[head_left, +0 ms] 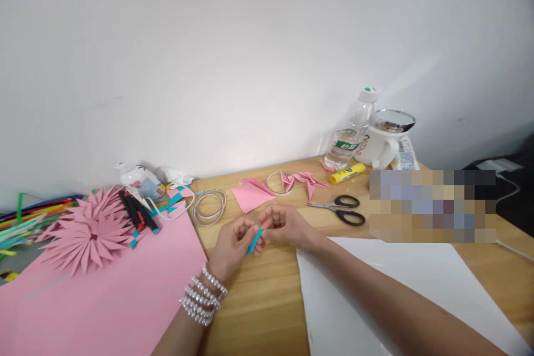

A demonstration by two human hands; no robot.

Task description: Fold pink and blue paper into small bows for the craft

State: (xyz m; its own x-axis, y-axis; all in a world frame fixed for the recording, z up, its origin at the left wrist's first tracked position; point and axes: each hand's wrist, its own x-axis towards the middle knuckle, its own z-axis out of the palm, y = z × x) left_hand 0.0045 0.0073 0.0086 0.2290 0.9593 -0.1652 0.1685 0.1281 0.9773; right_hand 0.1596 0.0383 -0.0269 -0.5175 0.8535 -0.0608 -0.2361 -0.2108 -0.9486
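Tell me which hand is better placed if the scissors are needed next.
Right, I'd judge: the right hand is nearer the scissors than the left hand is. Both are at the blue strip, so the right would likely need freeing first.

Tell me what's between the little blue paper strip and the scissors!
In the head view, between the blue paper strip and the scissors come the right hand, then bare wooden tabletop.
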